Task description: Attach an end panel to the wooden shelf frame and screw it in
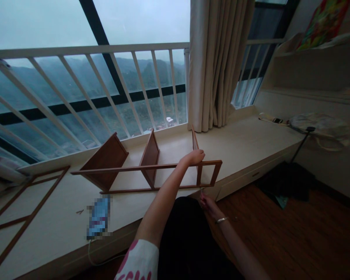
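Note:
A brown wooden shelf unit (128, 168) lies on its side along the pale window ledge, its shelf boards (150, 155) standing on edge between two long rails. My left hand (195, 156) reaches across it and is closed around the right-hand board and upper rail near the end of the frame. Below, my right hand (209, 204) is pinched by the lower rail, close to the corner joint. A small thin tool (202, 191) seems to stick up from its fingers against the rail; its exact kind is too small to tell.
A separate brown ladder-like frame (32, 214) lies at the left. Near it are a blurred-out blue phone-like item (99, 217) with a cable and some small sticks or screws (79, 212). A curtain (212, 66), white railing (105, 48) and clear bag (321, 126) stand around.

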{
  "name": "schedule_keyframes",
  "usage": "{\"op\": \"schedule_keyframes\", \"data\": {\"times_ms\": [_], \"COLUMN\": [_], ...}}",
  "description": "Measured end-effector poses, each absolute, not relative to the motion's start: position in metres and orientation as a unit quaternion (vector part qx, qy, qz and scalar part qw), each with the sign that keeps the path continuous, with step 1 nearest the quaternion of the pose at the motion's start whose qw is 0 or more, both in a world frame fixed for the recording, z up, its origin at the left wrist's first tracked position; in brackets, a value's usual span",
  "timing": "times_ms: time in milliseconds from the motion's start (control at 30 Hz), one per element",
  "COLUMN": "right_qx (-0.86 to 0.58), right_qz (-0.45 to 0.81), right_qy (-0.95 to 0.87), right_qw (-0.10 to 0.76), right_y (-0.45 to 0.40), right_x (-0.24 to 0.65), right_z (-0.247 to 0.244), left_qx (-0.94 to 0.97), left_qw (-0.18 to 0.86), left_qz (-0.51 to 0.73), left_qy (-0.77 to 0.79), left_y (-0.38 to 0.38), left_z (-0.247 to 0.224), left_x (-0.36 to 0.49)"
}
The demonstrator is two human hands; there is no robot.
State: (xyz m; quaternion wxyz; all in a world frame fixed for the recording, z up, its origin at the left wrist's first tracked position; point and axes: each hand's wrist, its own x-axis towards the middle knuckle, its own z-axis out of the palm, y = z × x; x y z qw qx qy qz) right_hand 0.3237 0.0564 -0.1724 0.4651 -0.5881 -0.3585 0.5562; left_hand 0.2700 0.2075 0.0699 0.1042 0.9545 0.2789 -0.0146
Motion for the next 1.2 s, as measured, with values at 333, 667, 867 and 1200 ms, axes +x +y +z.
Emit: {"op": "schedule_keyframes", "data": {"times_ms": [333, 667, 867, 1200], "right_qx": [-0.304, -0.646, -0.747, -0.410], "right_qz": [0.748, 0.499, 0.291, 0.616], "right_qy": [-0.102, -0.301, -0.434, -0.126], "right_qw": [0.581, 0.492, 0.412, 0.661], "right_y": [0.050, 0.043, 0.035, 0.047], "right_x": [0.322, 0.311, 0.314, 0.302], "right_z": [-0.175, -0.159, -0.160, -0.169], "left_qx": [0.952, 0.952, 0.949, 0.956], "left_qw": [0.123, 0.129, 0.135, 0.116], "left_qz": [0.012, 0.006, 0.004, 0.002], "left_qy": [0.281, 0.279, 0.284, 0.270], "left_y": [0.211, 0.208, 0.204, 0.210], "left_z": [0.063, 0.068, 0.073, 0.066], "left_x": [0.271, 0.270, 0.268, 0.270]}}
